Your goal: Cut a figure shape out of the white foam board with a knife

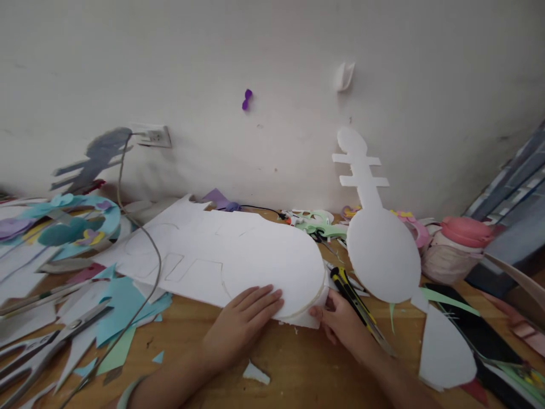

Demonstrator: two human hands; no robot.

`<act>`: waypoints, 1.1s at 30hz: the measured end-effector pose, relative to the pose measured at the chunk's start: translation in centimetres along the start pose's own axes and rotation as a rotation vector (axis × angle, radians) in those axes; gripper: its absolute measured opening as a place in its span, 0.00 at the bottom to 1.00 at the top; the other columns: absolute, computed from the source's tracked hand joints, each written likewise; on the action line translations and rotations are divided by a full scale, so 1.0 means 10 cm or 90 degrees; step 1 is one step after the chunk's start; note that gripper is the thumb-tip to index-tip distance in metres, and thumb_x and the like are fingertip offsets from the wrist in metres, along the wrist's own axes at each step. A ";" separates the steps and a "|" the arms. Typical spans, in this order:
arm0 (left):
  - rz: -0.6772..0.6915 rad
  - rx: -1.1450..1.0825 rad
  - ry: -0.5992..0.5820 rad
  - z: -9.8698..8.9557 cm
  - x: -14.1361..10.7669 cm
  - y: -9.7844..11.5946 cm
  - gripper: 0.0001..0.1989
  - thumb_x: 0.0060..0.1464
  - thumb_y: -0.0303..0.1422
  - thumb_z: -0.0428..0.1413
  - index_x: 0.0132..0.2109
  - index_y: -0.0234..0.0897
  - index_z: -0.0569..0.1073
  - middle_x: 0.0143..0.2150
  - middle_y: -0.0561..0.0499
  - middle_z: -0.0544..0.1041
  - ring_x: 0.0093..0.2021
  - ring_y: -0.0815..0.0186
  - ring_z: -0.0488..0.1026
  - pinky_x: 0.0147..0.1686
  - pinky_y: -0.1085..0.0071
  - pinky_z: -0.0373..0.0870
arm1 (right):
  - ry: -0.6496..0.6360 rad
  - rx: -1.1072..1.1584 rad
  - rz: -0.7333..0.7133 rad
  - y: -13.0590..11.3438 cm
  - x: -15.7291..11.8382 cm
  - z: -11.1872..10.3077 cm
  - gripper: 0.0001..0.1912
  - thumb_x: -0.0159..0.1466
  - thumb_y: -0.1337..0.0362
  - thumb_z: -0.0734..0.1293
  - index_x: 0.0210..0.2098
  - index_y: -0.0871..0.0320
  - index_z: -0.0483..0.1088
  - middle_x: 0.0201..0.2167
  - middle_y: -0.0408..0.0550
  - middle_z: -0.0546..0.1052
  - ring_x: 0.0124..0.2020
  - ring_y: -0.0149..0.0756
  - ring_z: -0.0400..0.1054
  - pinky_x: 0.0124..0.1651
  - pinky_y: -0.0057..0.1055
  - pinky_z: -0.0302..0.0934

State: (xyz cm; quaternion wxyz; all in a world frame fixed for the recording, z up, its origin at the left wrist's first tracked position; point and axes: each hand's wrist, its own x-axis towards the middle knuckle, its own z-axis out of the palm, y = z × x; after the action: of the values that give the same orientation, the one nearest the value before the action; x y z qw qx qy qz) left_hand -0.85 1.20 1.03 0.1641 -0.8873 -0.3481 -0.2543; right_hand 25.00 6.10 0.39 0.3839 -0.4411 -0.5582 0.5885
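A large white foam sheet (272, 250) with pencil outlines lies across the middle of the table, its right end cut to a curve. My left hand (247, 318) rests flat on the sheet near its front edge, fingers stretched out. At the right end, my right hand (334, 318) pinches the narrow offcut strip (313, 312) along the curved cut, thumb on top; its other fingers are partly hidden. Just beside the right hand lies a yellow and black utility knife (357, 301). A white lute-shaped cutout (383, 255) leans against the wall behind it.
Scissors (55, 341) and coloured foam scraps (123, 307) lie at left, with a cable (157, 250) running over the sheet to a wall socket (153, 136). At right are a dark phone (472, 324), a white offcut (445, 352) and a pink-lidded bottle (457, 250).
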 end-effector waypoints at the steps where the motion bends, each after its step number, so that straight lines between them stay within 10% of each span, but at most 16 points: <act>1: 0.000 -0.001 0.003 0.00 0.00 0.00 0.21 0.64 0.19 0.43 0.60 0.34 0.67 0.58 0.46 0.77 0.59 0.60 0.72 0.56 0.61 0.72 | -0.013 0.028 0.027 -0.02 -0.02 0.01 0.22 0.50 0.51 0.78 0.38 0.54 0.73 0.29 0.45 0.77 0.20 0.33 0.66 0.22 0.32 0.64; 17: 0.022 -0.020 0.019 -0.03 0.03 0.05 0.18 0.67 0.24 0.44 0.60 0.34 0.68 0.55 0.45 0.79 0.58 0.61 0.73 0.56 0.63 0.71 | -0.066 0.244 0.000 0.04 -0.06 0.17 0.37 0.45 0.57 0.81 0.53 0.51 0.69 0.55 0.52 0.76 0.57 0.49 0.68 0.60 0.48 0.60; 33: 0.065 -0.025 -0.004 0.06 0.02 0.07 0.17 0.69 0.29 0.45 0.61 0.34 0.68 0.54 0.45 0.79 0.58 0.59 0.73 0.56 0.62 0.70 | 0.006 0.294 0.089 -0.07 -0.23 0.48 0.61 0.38 0.67 0.81 0.66 0.49 0.51 0.59 0.50 0.73 0.61 0.50 0.64 0.66 0.48 0.55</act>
State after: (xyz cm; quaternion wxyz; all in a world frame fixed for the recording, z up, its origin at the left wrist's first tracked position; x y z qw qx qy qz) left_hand -0.07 1.08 0.56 0.1582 -0.9076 -0.2981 -0.2498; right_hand 21.16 2.50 1.19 0.4357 -0.3816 -0.3754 0.7236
